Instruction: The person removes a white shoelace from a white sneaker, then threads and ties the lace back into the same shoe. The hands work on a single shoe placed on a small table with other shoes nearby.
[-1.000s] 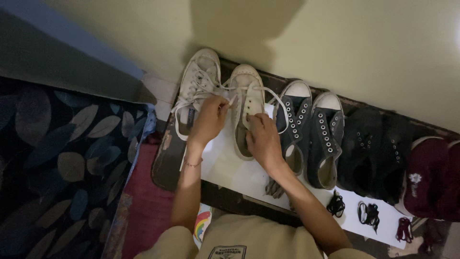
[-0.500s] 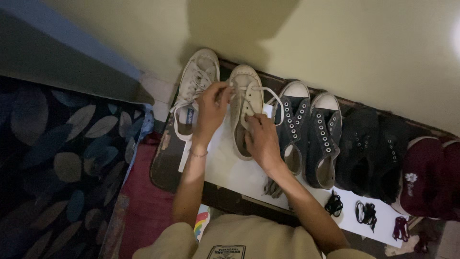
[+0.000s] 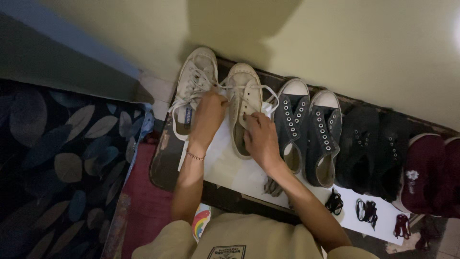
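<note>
Left hand (image 3: 207, 117) pinches white lace (image 3: 256, 88); right hand (image 3: 261, 139) grips white shoe (image 3: 243, 108).

1. Our left hand (image 3: 207, 117) fills the gap between the two white shoes, the left one (image 3: 193, 91) and the right one (image 3: 244, 108).
2. To the right we meet a tight row: grey shoes (image 3: 306, 134), black shoes (image 3: 373, 151), maroon shoes (image 3: 429, 175).
3. The wall (image 3: 335, 43) closes the far side.
4. Nearer, we find bare white paper (image 3: 230, 170), with lace bundles (image 3: 366, 211) farther right.
</note>
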